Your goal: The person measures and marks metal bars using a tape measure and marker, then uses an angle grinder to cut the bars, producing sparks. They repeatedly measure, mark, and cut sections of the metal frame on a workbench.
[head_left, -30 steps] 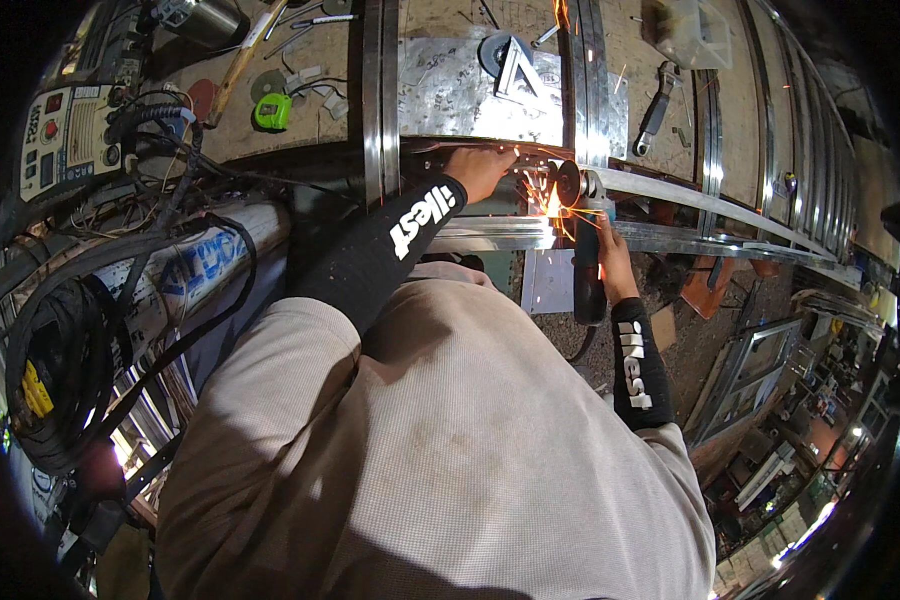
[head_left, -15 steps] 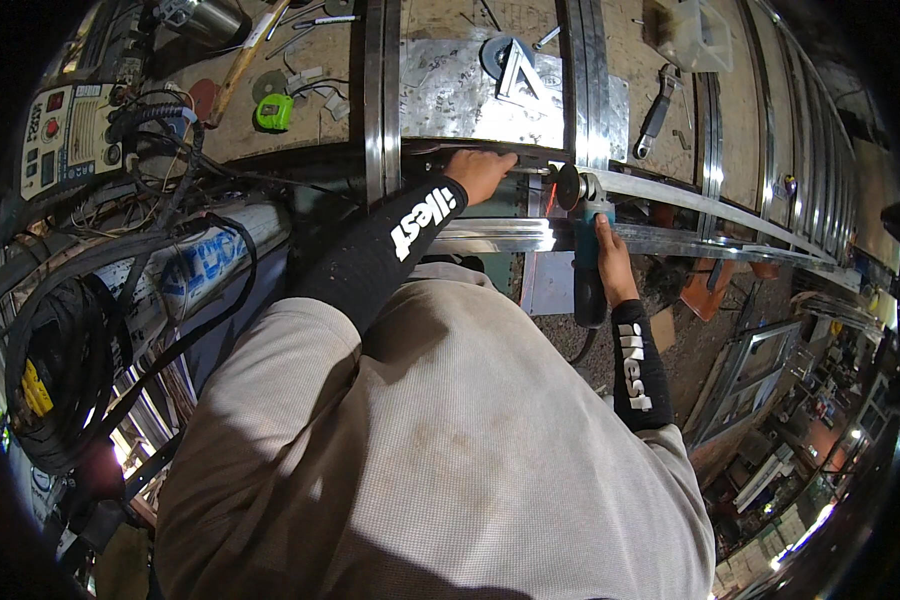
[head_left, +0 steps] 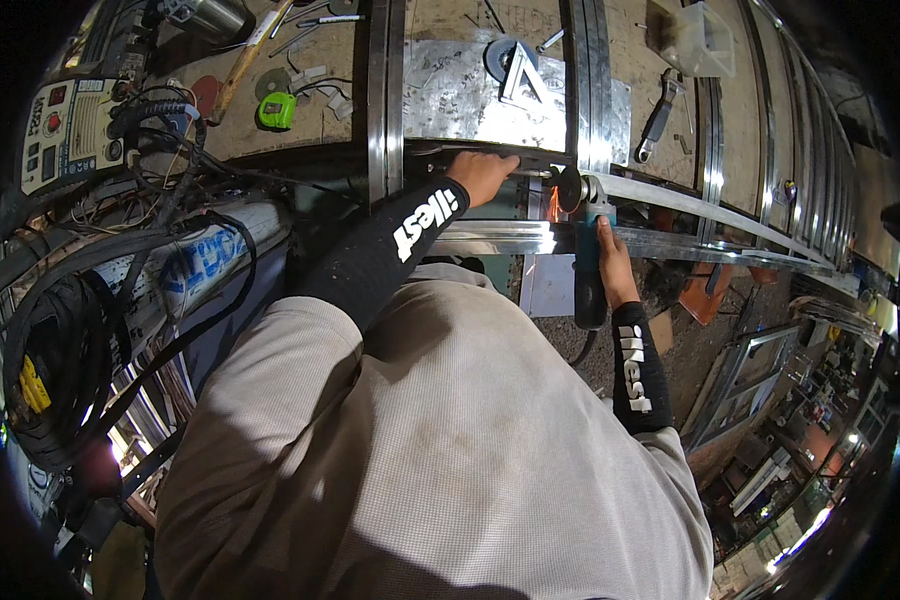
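Workshop desk (head_left: 435, 20), metal bars (head_left: 592, 80) across. Angle grinder (head_left: 588, 270) off near edge, right hand (head_left: 615, 260) wrapped round its body, the sound hold; likely heavy, rigid. Left hand (head_left: 485, 177) farther left, grip unclear.

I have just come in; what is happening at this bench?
A person holds a teal-and-black angle grinder in the right hand. Orange sparks show beside its dark disc; the exact contact is unclear. The left hand is at the near edge of the bench, its grip hard to see. A green tape measure and a wrench lie farther back.
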### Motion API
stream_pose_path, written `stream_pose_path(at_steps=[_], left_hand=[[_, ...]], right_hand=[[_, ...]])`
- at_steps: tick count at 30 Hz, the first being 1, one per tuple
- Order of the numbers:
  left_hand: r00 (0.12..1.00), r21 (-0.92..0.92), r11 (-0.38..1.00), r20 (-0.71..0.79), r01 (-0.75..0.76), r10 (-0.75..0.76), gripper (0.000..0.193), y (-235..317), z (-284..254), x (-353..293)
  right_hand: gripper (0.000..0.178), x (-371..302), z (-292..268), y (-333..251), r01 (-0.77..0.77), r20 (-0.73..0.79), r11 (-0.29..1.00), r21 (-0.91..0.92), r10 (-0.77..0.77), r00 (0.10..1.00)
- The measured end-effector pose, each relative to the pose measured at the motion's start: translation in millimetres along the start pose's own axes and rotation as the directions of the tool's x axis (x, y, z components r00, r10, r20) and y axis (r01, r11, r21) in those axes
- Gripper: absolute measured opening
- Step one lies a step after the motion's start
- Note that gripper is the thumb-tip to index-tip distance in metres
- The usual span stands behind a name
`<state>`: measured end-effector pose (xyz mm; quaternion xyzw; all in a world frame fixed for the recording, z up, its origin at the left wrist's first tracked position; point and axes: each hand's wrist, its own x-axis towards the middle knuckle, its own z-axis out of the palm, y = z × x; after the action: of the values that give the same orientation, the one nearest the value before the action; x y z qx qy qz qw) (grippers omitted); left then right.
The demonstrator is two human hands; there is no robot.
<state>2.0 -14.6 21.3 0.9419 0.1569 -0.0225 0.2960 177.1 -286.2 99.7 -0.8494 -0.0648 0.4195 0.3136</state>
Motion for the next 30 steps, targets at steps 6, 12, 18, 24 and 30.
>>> stream_pose_path(at_steps=[6,12,18,24,30], left_hand=[[1.000,0.002,1.000,-0.027,-0.015,0.016,0.019,0,0,-1],[1.000,-0.002,1.000,-0.015,0.013,-0.013,0.017,2,-1,-2],[0.999,0.000,1.000,-0.032,0.006,-0.006,0.017,2,0,-1],[1.000,0.009,1.000,-0.017,0.005,-0.004,0.017,1,2,-1],[1.000,-0.002,1.000,-0.029,0.004,-0.004,0.017,0,2,-2]], right_hand=[[0.093,0,0,-3,-0.042,0.016,0.999,0.008,0.042,0.999],[0.098,-2,0,-6,-0.014,0.009,1.000,0.012,0.014,1.000],[0.097,-3,-1,-10,-0.011,0.063,0.999,0.046,0.008,0.998],[0.093,-10,5,-27,-0.064,0.027,0.994,0.085,0.062,0.998],[0.088,-14,8,-39,0.101,-0.028,0.994,0.044,-0.100,0.995]])
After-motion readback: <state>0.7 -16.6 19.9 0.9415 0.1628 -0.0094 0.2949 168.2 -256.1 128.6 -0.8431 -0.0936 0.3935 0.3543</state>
